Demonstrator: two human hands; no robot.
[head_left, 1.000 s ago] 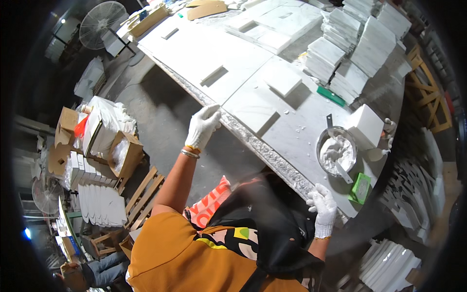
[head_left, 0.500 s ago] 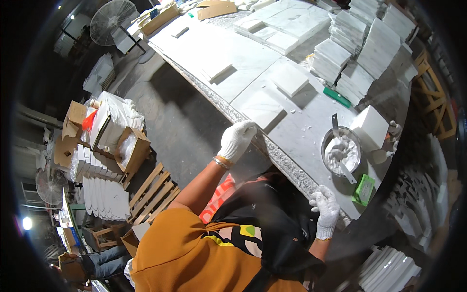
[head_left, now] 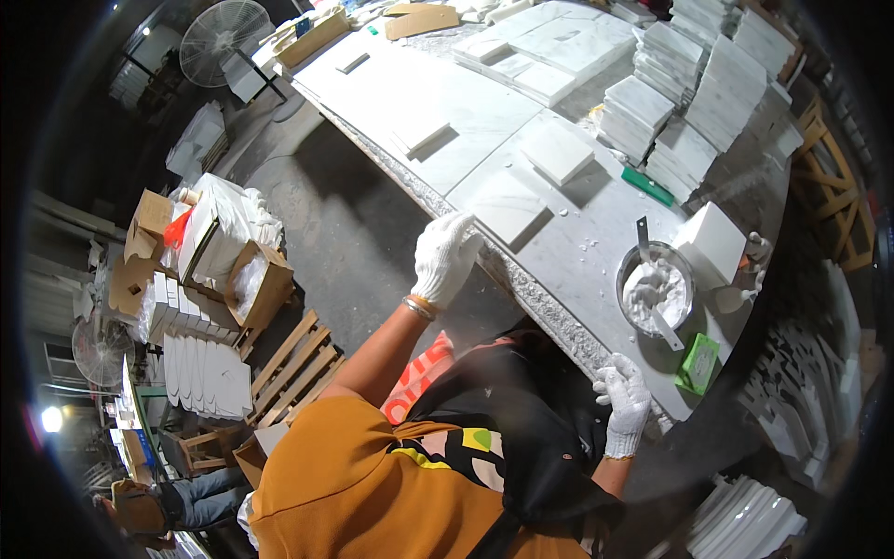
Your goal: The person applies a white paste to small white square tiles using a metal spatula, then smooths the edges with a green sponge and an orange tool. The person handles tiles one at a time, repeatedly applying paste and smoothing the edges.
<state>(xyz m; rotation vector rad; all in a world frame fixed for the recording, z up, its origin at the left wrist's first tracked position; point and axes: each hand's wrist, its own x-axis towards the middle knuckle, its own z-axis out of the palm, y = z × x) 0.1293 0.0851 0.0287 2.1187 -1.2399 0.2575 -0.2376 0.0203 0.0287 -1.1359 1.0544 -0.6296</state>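
Both my hands wear white knit gloves. My left hand is closed, fingers bent inward, at the table's rough near edge beside a square white marble tile. What its fingers hold, if anything, is hidden. Farther right, my right hand rests with curled fingers by the same edge, and I cannot make out anything in its grip. Near it are a green-and-white box-shaped block and a round bowl of white paste with two flat-bladed tools in it. Another white tile lies beyond the first.
The marble-topped table carries a white block, a green bar and stacked marble tiles. Off the table at left are cardboard boxes, a wooden pallet and a standing fan. Another person's legs show at lower left.
My left hand has shifted a little left and farther along the table edge, its fingertips pulling back from the tile's corner. My right hand stays in the same place.
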